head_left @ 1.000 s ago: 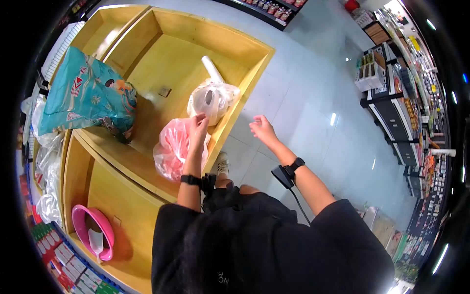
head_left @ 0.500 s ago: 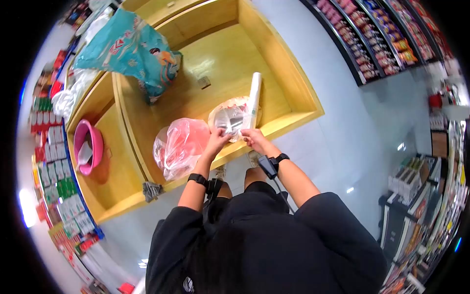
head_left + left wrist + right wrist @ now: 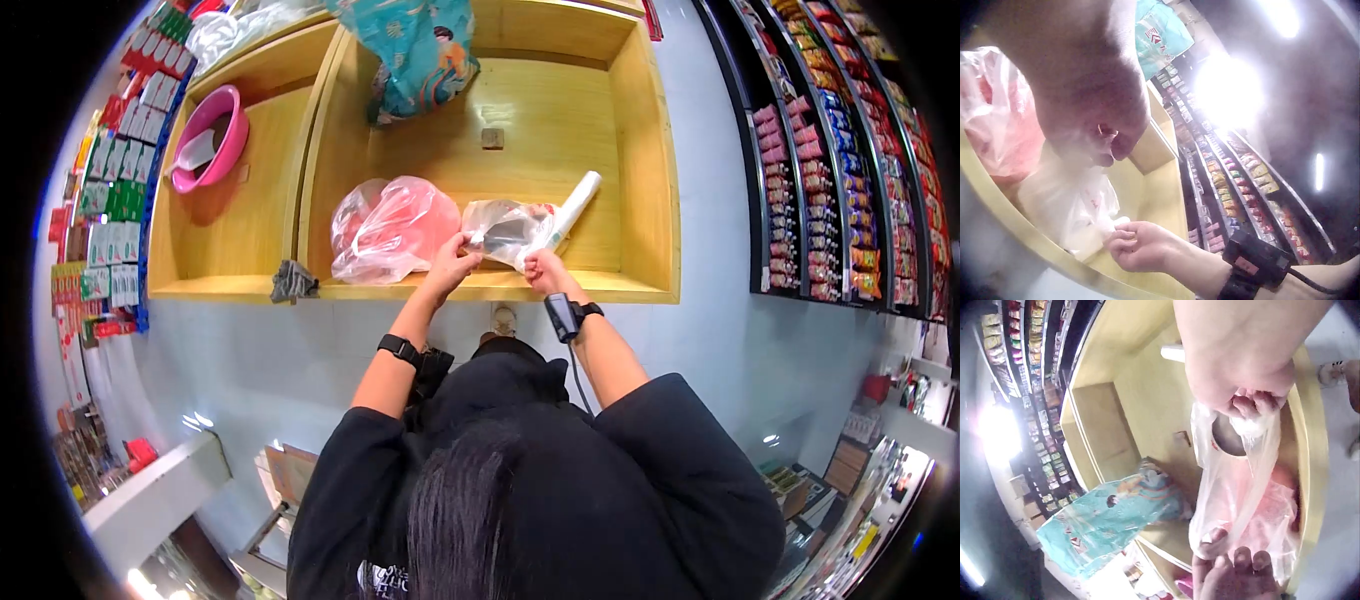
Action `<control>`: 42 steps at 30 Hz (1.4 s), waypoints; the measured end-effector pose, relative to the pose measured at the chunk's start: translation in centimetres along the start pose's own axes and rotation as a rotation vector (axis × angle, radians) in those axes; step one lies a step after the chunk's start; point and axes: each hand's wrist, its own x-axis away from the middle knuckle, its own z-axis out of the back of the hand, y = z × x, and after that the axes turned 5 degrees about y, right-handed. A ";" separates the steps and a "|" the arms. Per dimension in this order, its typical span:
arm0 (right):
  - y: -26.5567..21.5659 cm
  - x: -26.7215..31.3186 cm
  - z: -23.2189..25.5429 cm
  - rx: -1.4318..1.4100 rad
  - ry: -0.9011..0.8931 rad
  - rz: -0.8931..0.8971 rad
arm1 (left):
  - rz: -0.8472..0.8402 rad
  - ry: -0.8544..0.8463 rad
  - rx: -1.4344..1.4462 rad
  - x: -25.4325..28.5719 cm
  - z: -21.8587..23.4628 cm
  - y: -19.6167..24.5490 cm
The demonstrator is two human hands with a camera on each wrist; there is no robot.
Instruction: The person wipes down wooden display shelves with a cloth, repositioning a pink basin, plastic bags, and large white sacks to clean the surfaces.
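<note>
A thin clear plastic bag (image 3: 497, 219) is stretched between my two hands at the front of a wooden bin. My right hand (image 3: 543, 271) has its fingers curled round the gathered plastic at one side; the right wrist view shows this grip. My left hand (image 3: 452, 266) pinches the opposite edge of the bag, with its fingertips (image 3: 1242, 555) at the plastic. A round grey surface (image 3: 1230, 437) shows behind the film. Beside the right hand, a white roll (image 3: 577, 204) slants toward the bin's right side. A knotted, see-through bag of pinkish-red contents (image 3: 405, 232) sits left of the left hand.
The wooden bin (image 3: 647, 150) has a raised front edge below my hands. At its back leans a large teal printed bag (image 3: 425, 60). In the left compartment stands a pink basin (image 3: 233, 142) with a white scoop (image 3: 197, 153). A grey cloth (image 3: 293, 282) hangs on the front edge.
The head view has turned to face the bin squarely. Both hands, earlier held apart with the right hand outside the bin, have come to the clear bag and now hold it stretched between them.
</note>
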 end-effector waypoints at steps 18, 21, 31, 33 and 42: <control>-5.2 38.7 -18.5 0.017 -1.029 0.900 | -0.853 -0.174 0.352 10.8 16.4 24.8; -4.0 41.9 -24.0 0.091 -1.214 0.951 | -0.851 -0.224 0.601 14.7 20.8 27.2; 5.3 37.2 -40.2 -0.069 -1.244 0.879 | -1.076 0.141 0.402 22.5 39.4 24.9; 5.6 34.1 -45.0 0.042 -1.368 0.767 | -0.986 0.297 0.383 24.5 43.3 24.6; 18.0 21.6 -64.9 0.392 -1.047 0.756 | -0.723 0.723 0.236 25.5 65.8 18.8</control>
